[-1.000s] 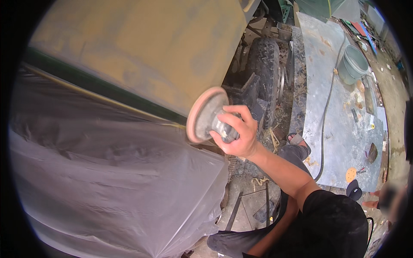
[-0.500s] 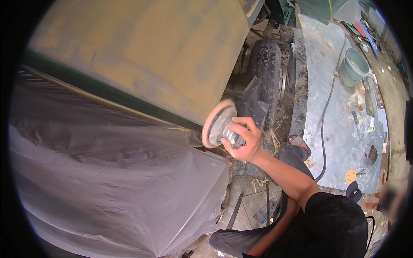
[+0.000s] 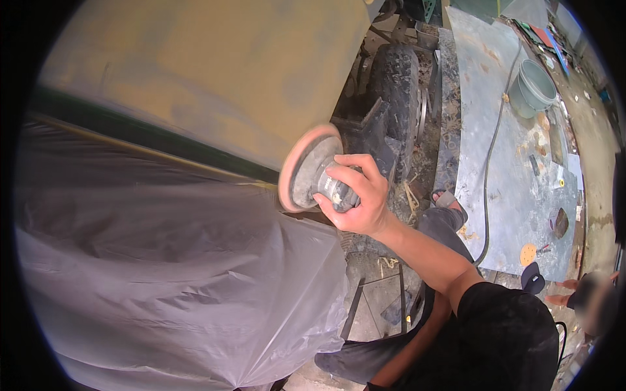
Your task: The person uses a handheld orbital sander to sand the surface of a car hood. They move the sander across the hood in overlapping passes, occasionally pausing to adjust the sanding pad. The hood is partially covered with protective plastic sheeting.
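My right hand (image 3: pixel 357 194) is wrapped round the body of a round-pad sander (image 3: pixel 324 179), thumb on the near side and fingers over the top. Its pinkish disc edge lies against the lower right corner of a large panel (image 3: pixel 215 72), coated in patchy yellow-tan and grey. A dark green strip (image 3: pixel 143 133) borders the panel's lower side. Below that hangs a sheet of translucent plastic (image 3: pixel 169 280). Of my left arm only the forearm (image 3: pixel 411 348) shows, low by my lap; the hand is out of sight.
A dusty tyre (image 3: pixel 396 85) stands beyond the sander. To the right, a metal sheet (image 3: pixel 482 124) carries a green bucket (image 3: pixel 533 89), a black hose (image 3: pixel 488 189) and a yellow sanding disc (image 3: pixel 527 255). A dark cap (image 3: pixel 533 279) lies near another person (image 3: pixel 590 300) at the far right.
The sander in my right hand has shifted left along the panel's lower edge, still gripped. My view has moved slightly, so the surroundings sit a little higher in the picture.
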The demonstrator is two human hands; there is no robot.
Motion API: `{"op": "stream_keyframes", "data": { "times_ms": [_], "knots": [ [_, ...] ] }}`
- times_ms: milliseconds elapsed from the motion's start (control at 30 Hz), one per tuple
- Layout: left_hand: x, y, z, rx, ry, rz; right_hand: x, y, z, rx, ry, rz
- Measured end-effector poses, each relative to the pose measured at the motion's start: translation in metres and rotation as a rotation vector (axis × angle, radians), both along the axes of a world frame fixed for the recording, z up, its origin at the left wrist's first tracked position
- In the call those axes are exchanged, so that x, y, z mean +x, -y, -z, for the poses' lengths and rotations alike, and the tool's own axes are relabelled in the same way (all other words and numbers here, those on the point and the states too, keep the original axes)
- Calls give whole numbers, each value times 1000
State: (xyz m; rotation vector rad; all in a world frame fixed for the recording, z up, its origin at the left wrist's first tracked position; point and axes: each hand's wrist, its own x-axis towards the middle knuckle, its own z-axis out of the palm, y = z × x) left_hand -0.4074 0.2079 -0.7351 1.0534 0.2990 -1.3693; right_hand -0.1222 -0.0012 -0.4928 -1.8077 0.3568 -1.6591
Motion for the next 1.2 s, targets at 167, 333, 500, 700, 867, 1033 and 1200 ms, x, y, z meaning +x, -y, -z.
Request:
{"op": "stream_keyframes", "data": {
  "times_ms": [167,333,500,700,867,1033,1200],
  "knots": [
    [-4,5,-7,8,-6,11,-7,-5,40,57,-102,-22],
    [-3,8,-15,43,-48,-5,-24,-25,64,96,-133,-69],
    [-4,17,-37,73,-91,-31,-31,-20,60,115,-128,-37],
    [-2,36,-80,83,-177,-72,-17,35,3,64,-78,11],
    [19,73,-144,20,-428,-52,-107,86,25,548,-281,14],
    [45,103,-210,72,-66,1002,-268,183,46,1429,862,-238],
    [109,246,-319,-134,702,1468,-386,273,53,1487,1164,-212]
  ]
}}
